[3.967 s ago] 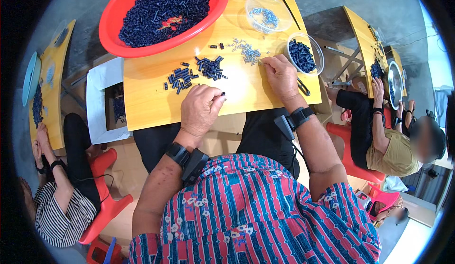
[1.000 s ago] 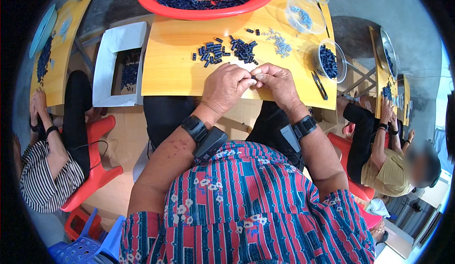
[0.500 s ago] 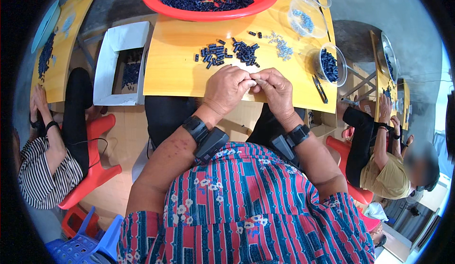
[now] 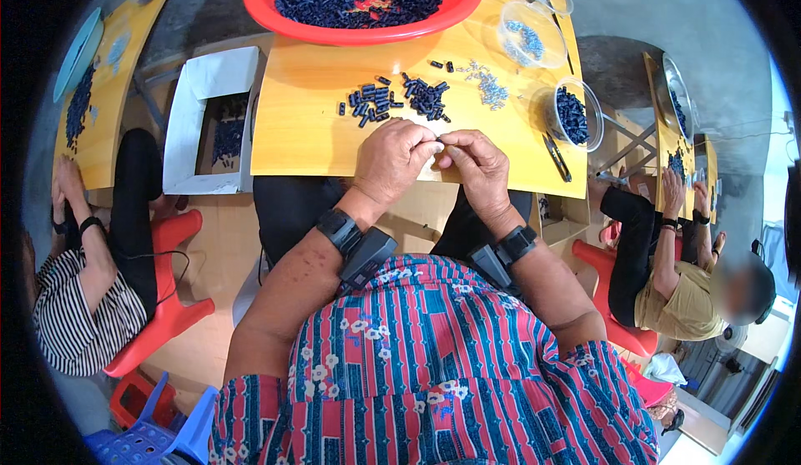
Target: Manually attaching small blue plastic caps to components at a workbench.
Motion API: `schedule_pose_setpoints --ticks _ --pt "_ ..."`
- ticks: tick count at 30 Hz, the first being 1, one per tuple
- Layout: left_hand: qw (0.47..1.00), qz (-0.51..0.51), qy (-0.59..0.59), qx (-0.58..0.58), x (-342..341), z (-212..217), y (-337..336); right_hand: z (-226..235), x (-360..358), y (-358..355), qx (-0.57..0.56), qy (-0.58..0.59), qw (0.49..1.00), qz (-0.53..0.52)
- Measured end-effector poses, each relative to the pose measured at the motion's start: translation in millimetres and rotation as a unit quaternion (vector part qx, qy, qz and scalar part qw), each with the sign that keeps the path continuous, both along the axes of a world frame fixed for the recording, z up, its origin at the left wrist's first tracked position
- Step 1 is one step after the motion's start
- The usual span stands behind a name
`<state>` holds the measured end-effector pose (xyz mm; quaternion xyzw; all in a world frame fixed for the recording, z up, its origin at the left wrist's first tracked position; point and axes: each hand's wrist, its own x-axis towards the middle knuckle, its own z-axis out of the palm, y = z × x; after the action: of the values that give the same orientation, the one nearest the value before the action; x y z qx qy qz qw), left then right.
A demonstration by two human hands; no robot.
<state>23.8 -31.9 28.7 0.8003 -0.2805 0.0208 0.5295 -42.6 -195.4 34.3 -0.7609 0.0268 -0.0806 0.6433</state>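
Note:
My left hand [image 4: 392,158] and my right hand [image 4: 477,166] meet at the near edge of the yellow table [image 4: 304,139]. Both are closed in a pinch, fingertips almost touching. What sits between them is too small and covered to name, though a dark speck shows there. Just beyond my fingers lie two heaps of small black plastic pieces, a left heap [image 4: 372,103] and a right heap [image 4: 427,98]. To their right is a scatter of tiny shiny metal pieces [image 4: 491,89].
A red basin [image 4: 367,37] of black pieces stands at the far side. Clear tubs, one with metal pieces [image 4: 522,41] and one with black pieces [image 4: 572,116], line the right. Near the edge lies a black pen-like tool [image 4: 557,158]. A white box [image 4: 204,183] sits left. People work at both side tables.
My right fingertips have shifted slightly, and a small dark bit now shows between the two pinches. The whole view has moved a little; the heaps look the same.

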Motion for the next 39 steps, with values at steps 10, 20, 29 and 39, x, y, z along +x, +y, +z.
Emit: schedule_pose_setpoints --ticks 10,20,29,39 --pt "0.999 0.000 -0.001 0.055 -1.5 2.5 -2.8 -3.1 7.0 -11.6 -0.102 0.033 0.993 -0.059" --pt "0.998 -0.002 -0.036 0.060 -3.7 4.8 -3.7 -2.7 44.8 -9.7 -0.302 -0.022 0.949 -0.084" --pt "0.998 0.001 -0.032 0.060 -4.9 5.6 -3.4 -3.9 39.4 -19.4 -0.378 -0.050 0.924 -0.032" --pt "0.998 0.001 -0.037 0.054 -2.4 -0.1 -3.4 8.1 25.2 -15.2 -0.470 -0.036 0.882 0.014"
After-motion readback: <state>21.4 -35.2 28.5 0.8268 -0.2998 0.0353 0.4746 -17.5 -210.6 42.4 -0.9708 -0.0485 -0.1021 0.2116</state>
